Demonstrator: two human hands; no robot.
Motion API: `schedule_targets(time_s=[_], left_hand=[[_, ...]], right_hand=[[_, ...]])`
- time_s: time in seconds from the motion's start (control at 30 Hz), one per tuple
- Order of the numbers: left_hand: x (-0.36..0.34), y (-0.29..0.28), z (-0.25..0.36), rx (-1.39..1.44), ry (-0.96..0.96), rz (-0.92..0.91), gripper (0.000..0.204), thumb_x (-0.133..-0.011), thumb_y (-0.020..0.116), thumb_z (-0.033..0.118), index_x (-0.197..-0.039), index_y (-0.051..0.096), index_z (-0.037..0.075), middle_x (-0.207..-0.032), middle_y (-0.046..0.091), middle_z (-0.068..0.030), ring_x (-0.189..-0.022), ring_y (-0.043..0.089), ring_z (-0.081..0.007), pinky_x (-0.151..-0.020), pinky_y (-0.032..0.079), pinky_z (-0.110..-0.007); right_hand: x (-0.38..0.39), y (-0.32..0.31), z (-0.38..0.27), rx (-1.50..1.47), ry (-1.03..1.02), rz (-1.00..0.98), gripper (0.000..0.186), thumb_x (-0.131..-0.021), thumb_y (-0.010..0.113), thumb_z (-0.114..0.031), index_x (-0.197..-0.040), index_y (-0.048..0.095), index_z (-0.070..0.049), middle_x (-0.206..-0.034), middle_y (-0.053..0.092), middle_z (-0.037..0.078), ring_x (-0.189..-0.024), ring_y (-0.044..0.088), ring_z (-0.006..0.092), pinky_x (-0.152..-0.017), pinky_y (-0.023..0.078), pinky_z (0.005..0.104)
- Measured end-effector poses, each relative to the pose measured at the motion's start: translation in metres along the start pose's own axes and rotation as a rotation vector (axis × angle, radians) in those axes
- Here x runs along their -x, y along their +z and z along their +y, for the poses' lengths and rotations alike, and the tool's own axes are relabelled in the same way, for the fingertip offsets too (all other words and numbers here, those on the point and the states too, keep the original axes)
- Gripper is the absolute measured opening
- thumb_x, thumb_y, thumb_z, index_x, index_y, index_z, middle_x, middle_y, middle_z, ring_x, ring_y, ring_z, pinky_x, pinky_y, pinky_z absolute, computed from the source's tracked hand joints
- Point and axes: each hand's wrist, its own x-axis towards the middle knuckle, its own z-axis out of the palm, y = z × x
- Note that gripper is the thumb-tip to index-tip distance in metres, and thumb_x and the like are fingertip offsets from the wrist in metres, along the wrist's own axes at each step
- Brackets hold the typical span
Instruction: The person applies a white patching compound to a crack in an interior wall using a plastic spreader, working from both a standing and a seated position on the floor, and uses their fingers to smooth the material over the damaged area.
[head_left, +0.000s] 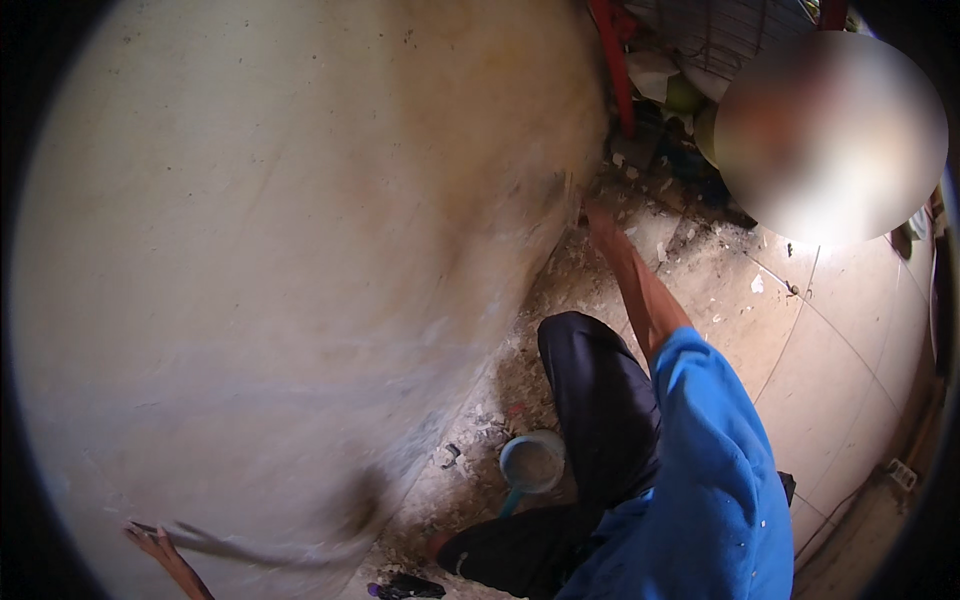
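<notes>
At the lower left, my left hand [155, 548] rests with spread fingers against the pale, stained wall [280, 220]. My right hand [598, 215] reaches to the wall's darkened lower edge, its fingers closed around something too small and shadowed to name. Beside my bent leg in dark trousers, a light blue dipper [532, 462] with a handle sits on the dirty tiled floor [800, 360] among flakes and grit. My right arm wears a blue sleeve.
A red metal frame [615, 75] and dark clutter [680, 140] stand at the upper right beside a blurred area. A dark and purple item [405, 587] lies by the wall at the bottom. A small pale object [900, 475] sits at the right edge.
</notes>
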Motion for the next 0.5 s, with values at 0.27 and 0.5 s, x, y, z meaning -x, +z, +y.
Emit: schedule_targets(time_s=[0.27, 0.5], left_hand=[[0.011, -0.013, -0.004, -0.090, -0.077, 0.013, 0.068, -0.100, 0.045, 0.041, -0.153, 0.017, 0.009, -0.161, 0.002, -0.0135, -0.148, 0.003, -0.0290, -0.118, 0.011, -0.045], [0.006, -0.012, 0.009, -0.023, -0.068, -0.012, 0.072, -0.098, 0.048, 0.045, -0.153, 0.018, 0.009, -0.161, 0.002, -0.0116, -0.148, 0.005, -0.0276, -0.117, 0.017, -0.045]], right_hand=[[0.049, 0.057, -0.025, 0.305, -0.012, -0.161, 0.047, -0.093, 0.052, -0.047, -0.112, 0.063, -0.005, -0.096, 0.063, 0.006, -0.082, 0.054, 0.0163, -0.073, 0.040, 0.0292], [-0.006, 0.023, 0.039, 0.346, -0.348, -0.009, 0.046, -0.095, 0.051, -0.039, -0.124, 0.060, -0.005, -0.099, 0.062, 0.006, -0.086, 0.052, 0.0147, -0.076, 0.042, 0.0291]])
